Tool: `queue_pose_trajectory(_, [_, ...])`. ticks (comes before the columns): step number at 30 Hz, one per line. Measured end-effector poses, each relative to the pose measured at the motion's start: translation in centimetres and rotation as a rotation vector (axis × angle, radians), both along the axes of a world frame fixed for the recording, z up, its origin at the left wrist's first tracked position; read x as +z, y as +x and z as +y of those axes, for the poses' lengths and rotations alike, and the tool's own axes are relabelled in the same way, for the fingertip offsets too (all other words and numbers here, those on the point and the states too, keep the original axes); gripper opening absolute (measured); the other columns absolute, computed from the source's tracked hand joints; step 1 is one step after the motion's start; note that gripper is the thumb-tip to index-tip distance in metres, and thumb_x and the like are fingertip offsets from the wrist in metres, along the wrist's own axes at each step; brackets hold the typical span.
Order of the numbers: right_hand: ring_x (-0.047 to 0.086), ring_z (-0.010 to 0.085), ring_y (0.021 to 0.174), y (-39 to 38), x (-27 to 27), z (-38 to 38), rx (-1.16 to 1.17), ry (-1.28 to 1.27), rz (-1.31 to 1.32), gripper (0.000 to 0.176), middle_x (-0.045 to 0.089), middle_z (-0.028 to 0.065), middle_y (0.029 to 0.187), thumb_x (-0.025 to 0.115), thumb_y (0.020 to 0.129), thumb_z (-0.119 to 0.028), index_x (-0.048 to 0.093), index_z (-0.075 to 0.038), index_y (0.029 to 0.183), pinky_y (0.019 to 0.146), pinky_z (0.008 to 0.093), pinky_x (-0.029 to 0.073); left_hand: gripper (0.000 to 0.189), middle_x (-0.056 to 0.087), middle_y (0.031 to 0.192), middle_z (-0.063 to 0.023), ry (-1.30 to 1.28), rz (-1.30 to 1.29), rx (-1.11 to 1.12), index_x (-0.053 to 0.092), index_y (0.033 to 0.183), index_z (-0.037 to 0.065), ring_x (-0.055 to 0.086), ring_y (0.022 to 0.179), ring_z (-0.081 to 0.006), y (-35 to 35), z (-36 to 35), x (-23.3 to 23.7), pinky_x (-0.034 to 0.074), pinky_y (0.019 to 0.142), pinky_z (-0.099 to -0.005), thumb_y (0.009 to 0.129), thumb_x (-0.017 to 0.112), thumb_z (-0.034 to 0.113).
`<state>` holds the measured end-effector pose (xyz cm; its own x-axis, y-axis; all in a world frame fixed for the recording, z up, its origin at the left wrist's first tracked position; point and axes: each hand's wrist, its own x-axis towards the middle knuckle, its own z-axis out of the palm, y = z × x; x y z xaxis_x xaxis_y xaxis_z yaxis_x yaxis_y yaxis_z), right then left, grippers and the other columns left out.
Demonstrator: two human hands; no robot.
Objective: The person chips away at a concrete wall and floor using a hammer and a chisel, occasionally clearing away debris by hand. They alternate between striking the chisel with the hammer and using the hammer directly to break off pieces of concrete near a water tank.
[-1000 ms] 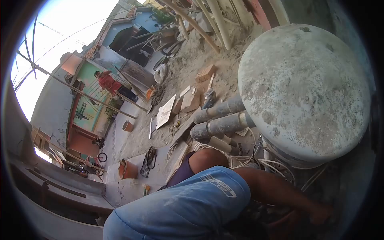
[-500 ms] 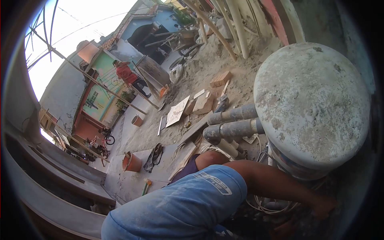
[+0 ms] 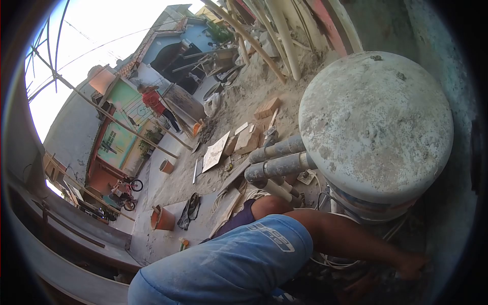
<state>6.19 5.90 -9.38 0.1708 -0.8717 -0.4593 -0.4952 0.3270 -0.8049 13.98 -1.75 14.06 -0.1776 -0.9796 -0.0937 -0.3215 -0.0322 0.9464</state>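
My left hand (image 3: 410, 265) reaches low to the right, into deep shadow below the white drum (image 3: 376, 127), near the wall. Its fingers look curled, with a small greyish edge just under them that I cannot make out. The blue sleeve (image 3: 223, 259) and bare forearm cross the lower view. A dim reddish-brown shape (image 3: 362, 287) beside it is probably my right hand; its fingers are lost in the dark. The drum's top is crusted with dried mortar. Two grey pipes (image 3: 284, 165) run beside it, and pale cable (image 3: 333, 263) lies coiled below the forearm.
My bent knee (image 3: 272, 205) is beside the pipes. Boards (image 3: 215, 151), bricks (image 3: 267, 108) and sand lie beyond. A bucket (image 3: 162, 218), a dark cloth (image 3: 189, 211) and a mallet (image 3: 184, 244) are on the paving. A person in red (image 3: 152, 100) stands far off, near leaning poles.
The view has shifted, so the drum, pipes and background sit further left. My left hand stays low in nearly the same place, and a greyish edge now shows under it.
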Motion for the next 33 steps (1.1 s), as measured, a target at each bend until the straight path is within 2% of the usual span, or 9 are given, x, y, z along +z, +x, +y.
queue_pose_trajectory(1, [0.055,0.0286,0.101,-0.1,0.1,0.0,-0.004,-0.003,-0.002,0.034,0.059,0.0161,0.110,0.049,0.093,-0.029,0.057,-0.004,0.115,0.085,0.0396,0.042,0.017,0.066,0.076,-0.0172,-0.029,0.007,0.060,0.061,0.080,0.000,0.067,0.075,-0.0291,-0.1,0.0,0.3,0.051,0.064,-0.0428,0.068,0.058,0.011])
queue_pose_trajectory(3, [0.055,0.0283,0.100,-0.1,0.3,-0.1,-0.010,0.003,-0.004,0.034,0.059,0.0158,0.110,0.049,0.093,-0.029,0.057,-0.004,0.115,0.085,0.0394,0.042,0.022,0.066,0.082,-0.0183,0.059,0.042,-0.073,0.061,0.087,0.000,0.067,0.080,-0.0296,0.2,-0.5,1.0,0.051,0.067,-0.0423,0.068,0.058,0.011])
queue_pose_trajectory(9, [0.055,0.0274,0.099,0.1,-0.1,0.1,-0.011,0.010,-0.012,0.033,0.059,0.0150,0.109,0.049,0.093,-0.028,0.057,-0.004,0.114,0.083,0.0386,0.043,0.036,0.064,0.097,-0.0219,0.066,0.040,-0.093,0.055,0.105,-0.003,0.064,0.093,-0.0322,0.7,-0.1,0.4,0.051,0.076,-0.0417,0.071,0.059,0.012])
queue_pose_trajectory(12, [0.055,0.0269,0.098,0.1,0.1,-0.1,-0.013,0.012,-0.013,0.032,0.058,0.0146,0.108,0.049,0.093,-0.028,0.057,-0.004,0.114,0.082,0.0382,0.043,0.042,0.063,0.102,-0.0225,0.219,0.173,0.012,0.052,0.111,-0.003,0.063,0.097,-0.0326,2.5,1.6,5.6,0.050,0.080,-0.0413,0.072,0.059,0.012])
queue_pose_trajectory(15, [0.055,0.0264,0.097,0.3,0.1,-0.2,-0.007,0.017,-0.012,0.032,0.058,0.0142,0.107,0.049,0.093,-0.028,0.057,-0.004,0.114,0.082,0.0378,0.043,0.042,0.063,0.097,-0.0249,0.067,0.091,0.016,0.050,0.113,-0.004,0.065,0.093,-0.0353,2.2,1.3,4.3,0.052,0.078,-0.0432,0.073,0.053,0.008])
queue_pose_trajectory(24, [0.055,0.0250,0.095,0.3,0.3,-0.9,-0.022,0.028,-0.026,0.031,0.058,0.0131,0.106,0.050,0.094,-0.027,0.056,-0.004,0.113,0.079,0.0367,0.043,0.048,0.065,0.090,-0.0232,0.119,0.074,-0.063,0.046,0.119,-0.004,0.067,0.084,-0.0327,1.5,0.4,3.3,0.053,0.071,-0.0426,0.073,0.052,0.007])
queue_pose_trajectory(27, [0.055,0.0246,0.094,0.1,0.3,-1.0,-0.031,0.032,-0.029,0.030,0.058,0.0127,0.105,0.050,0.094,-0.027,0.056,-0.004,0.113,0.079,0.0363,0.043,0.053,0.064,0.097,-0.0246,0.331,0.138,-0.068,0.043,0.124,-0.004,0.065,0.090,-0.0340,3.1,1.3,8.2,0.052,0.075,-0.0428,0.074,0.052,0.008])
queue_pose_trajectory(29, [0.055,0.0242,0.093,0.0,0.4,-1.0,-0.035,0.030,-0.029,0.030,0.058,0.0124,0.104,0.050,0.094,-0.027,0.056,-0.004,0.113,0.078,0.0360,0.043,0.049,0.064,0.097,-0.0224,0.264,0.172,-0.014,0.047,0.120,-0.006,0.065,0.088,-0.0310,1.0,0.5,3.5,0.052,0.072,-0.0417,0.074,0.055,0.009])
queue_pose_trajectory(33, [0.055,0.0236,0.092,0.1,0.4,-0.8,-0.031,0.022,-0.032,0.029,0.058,0.0119,0.104,0.050,0.094,-0.026,0.056,-0.004,0.112,0.077,0.0355,0.044,0.042,0.065,0.100,-0.0202,0.101,0.188,0.127,0.052,0.117,-0.006,0.065,0.090,-0.0281,0.5,0.8,2.5,0.052,0.073,-0.0421,0.080,0.056,0.012])
